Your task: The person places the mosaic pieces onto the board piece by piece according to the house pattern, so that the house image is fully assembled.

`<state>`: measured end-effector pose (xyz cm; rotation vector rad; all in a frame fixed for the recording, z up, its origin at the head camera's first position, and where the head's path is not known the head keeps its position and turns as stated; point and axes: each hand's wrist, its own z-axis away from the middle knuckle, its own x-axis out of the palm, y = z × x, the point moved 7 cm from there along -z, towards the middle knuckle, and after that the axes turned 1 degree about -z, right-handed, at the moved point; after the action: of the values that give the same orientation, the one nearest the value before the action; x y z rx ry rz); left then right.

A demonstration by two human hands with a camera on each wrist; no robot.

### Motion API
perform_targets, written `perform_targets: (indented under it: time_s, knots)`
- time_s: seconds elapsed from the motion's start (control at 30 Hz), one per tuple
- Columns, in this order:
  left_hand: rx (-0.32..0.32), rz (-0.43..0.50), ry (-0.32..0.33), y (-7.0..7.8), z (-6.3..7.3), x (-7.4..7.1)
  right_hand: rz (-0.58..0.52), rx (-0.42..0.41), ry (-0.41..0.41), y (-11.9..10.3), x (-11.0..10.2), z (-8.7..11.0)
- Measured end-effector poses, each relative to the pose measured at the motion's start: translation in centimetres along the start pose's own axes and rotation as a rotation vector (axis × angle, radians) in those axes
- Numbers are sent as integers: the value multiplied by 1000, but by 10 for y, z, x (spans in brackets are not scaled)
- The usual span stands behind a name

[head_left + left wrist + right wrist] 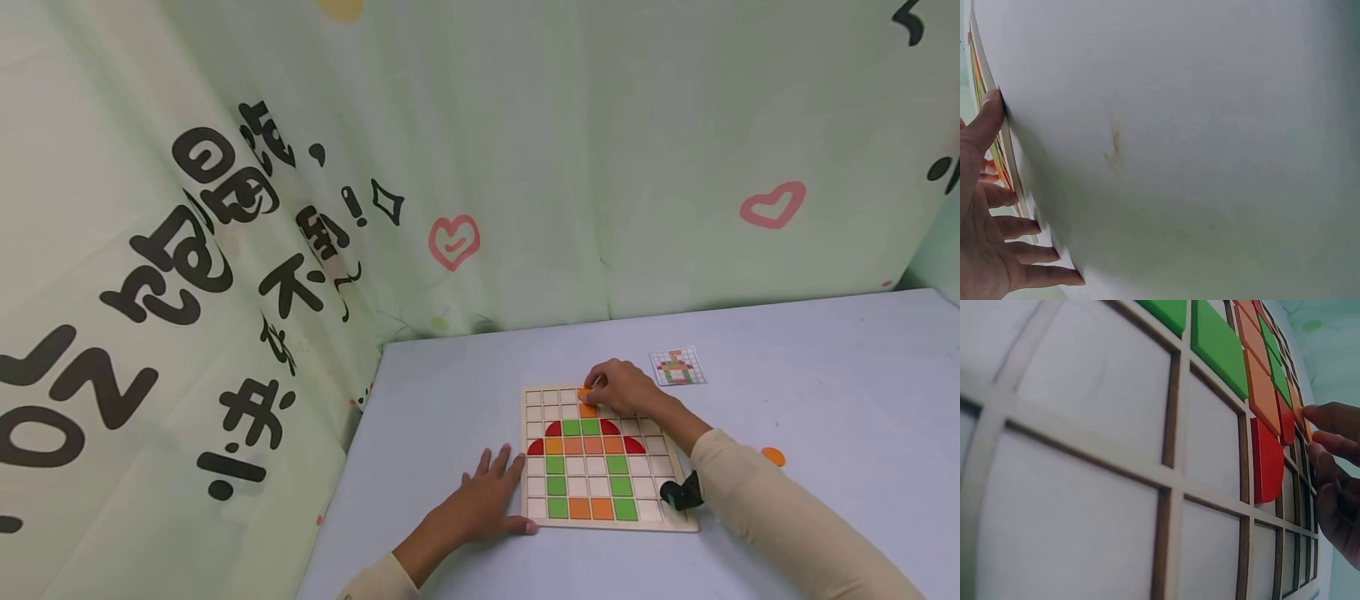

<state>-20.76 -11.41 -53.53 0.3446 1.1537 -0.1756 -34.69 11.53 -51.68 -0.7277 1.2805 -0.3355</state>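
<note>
A wooden grid board (611, 525) lies on the table, its squares partly filled with green, orange, salmon and red tiles. At its far edge my right hand (626, 388) pinches a small orange tile (584, 395) over a top-row square. Directly below that sits another orange tile (589, 411). In the right wrist view, the right hand's fingertips (1314, 414) meet the orange at the board's far side, beyond a red rounded tile (1267, 461). My left hand (487, 500) rests with fingers spread along the board's left edge, thumb at the near left corner.
A small pattern card (678, 367) with a coloured grid figure lies behind the board to the right. An orange round piece (773, 457) lies right of the right forearm. Beneath the right sleeve a black wrist device (682, 493) hangs over the board. A printed curtain (525, 167) encloses the table.
</note>
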Motion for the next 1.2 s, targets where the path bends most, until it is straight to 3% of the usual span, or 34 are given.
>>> perform_targets:
  time_s: [0.8,1.0,1.2]
  knots:
    - [-1,-16,9,1,1,-1,-18,-14,-9,0,-4,4]
    - [-4,-10,5,1,0,0,-82,-79,-45,0,-14,17]
    - [-2,-8,12,0,0,0,-157,-67,-56,16,-34,42]
